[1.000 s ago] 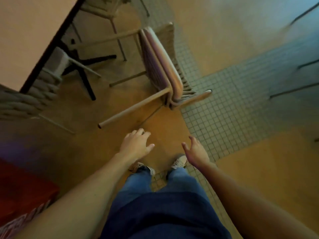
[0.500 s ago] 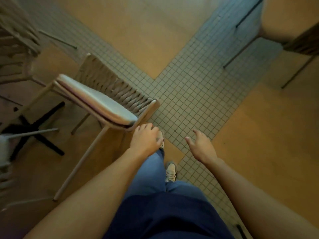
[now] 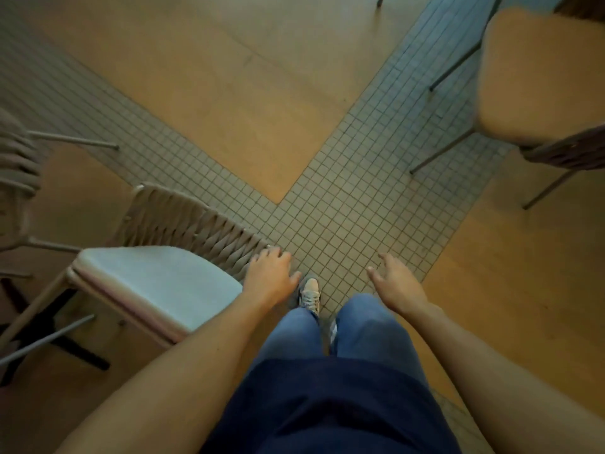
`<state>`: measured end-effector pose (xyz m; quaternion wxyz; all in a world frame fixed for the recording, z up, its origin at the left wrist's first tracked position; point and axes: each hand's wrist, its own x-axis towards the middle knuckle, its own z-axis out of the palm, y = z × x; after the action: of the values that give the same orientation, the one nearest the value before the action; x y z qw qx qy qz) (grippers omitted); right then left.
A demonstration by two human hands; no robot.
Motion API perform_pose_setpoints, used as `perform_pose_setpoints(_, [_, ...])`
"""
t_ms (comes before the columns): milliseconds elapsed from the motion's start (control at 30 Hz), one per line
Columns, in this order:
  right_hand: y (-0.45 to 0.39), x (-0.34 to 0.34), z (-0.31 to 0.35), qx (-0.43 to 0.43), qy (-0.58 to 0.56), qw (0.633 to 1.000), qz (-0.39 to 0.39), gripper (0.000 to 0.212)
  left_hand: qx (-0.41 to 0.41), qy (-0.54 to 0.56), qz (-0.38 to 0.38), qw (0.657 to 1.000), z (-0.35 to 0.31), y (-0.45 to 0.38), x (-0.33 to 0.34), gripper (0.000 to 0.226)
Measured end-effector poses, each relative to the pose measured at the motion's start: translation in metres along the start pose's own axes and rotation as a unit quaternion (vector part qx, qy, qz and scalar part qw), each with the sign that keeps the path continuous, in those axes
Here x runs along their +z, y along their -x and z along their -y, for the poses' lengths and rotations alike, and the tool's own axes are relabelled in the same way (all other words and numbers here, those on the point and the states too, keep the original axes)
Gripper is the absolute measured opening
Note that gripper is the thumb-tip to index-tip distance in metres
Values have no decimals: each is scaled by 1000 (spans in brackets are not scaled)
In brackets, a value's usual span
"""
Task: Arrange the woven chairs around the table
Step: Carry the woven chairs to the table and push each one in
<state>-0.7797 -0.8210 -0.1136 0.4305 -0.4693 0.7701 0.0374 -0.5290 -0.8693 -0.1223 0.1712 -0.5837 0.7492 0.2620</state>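
A woven chair (image 3: 193, 227) with a pale seat cushion (image 3: 157, 283) stands at my lower left, its rope-woven backrest running toward my feet. My left hand (image 3: 270, 278) lies over the near top corner of that backrest, fingers curled on the rail and thumb sticking out. My right hand (image 3: 396, 283) hovers over the tiled floor to the right, fingers spread and holding nothing. A second woven chair (image 3: 530, 70) with a tan seat stands at the upper right. Part of a third woven chair (image 3: 16, 165) shows at the left edge.
A black cross-shaped table base (image 3: 65, 348) lies on the floor under the near chair at lower left. Bands of small grey tiles (image 3: 343, 198) cross the orange floor. My legs and shoes are directly below.
The view swung right, so the chair shifted to my lower left. My left hand went from hovering over the floor to resting on the backrest corner. My right hand stayed open.
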Motion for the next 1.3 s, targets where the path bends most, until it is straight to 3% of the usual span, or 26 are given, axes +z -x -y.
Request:
perform_pose_setpoints(100, [-47, -39, 28, -28, -7, 1000, 3, 56, -44, 31, 0, 999, 7, -42, -30, 47])
perform_pose_setpoints(167, [-88, -63, 49, -33, -34, 999, 8, 53, -115, 128, 7, 985, 13, -73, -46, 49])
perform_pose_setpoints(233, [-130, -84, 74, -20, -99, 995, 23, 48, -208, 290, 13, 934, 20, -102, -60, 51])
perform_pose_setpoints(300, [-171, -103, 102, -4, -164, 985, 60, 44, -275, 433, -1, 858, 27, -127, -74, 49])
perform_pose_setpoints(367, [-208, -120, 129, 17, -186, 977, 101, 42, -311, 504, -17, 806, 31, -145, -86, 44])
perform_pose_setpoints(467, [-243, -142, 163, 17, -129, 980, 151, 39, -355, 570, -30, 740, 33, -153, -96, 30])
perform_pose_setpoints(567, [-276, -157, 203, 33, -72, 973, 217, 32, -431, 665, -81, 605, 41, -158, -97, 17])
perform_pose_setpoints(633, [-296, -158, 228, 36, -28, 968, 246, 27, -473, 733, -111, 477, 51, -158, -94, 21])
perform_pose_setpoints(667, [-311, -152, 254, 27, 20, 964, 265, 25, -496, 765, -129, 391, 60, -157, -89, 25])
perform_pose_setpoints(767, [-333, -154, 296, 26, 85, 957, 276, 22, -510, 806, -143, 266, 68, -150, -78, 38])
perform_pose_setpoints(900, [-355, -132, 399, -41, 146, 942, 299, 21, -518, 827, -185, 114, 92, -133, -74, 39])
perform_pose_setpoints(1133, [-354, -39, 547, -154, 285, 863, 387, 12, -545, 786, -288, -53, 112, -122, -82, 42])
perform_pose_setpoints(1300, [-361, 54, 600, -146, 411, 794, 424, 11, -550, 721, -334, -258, 92, -159, -74, 38])
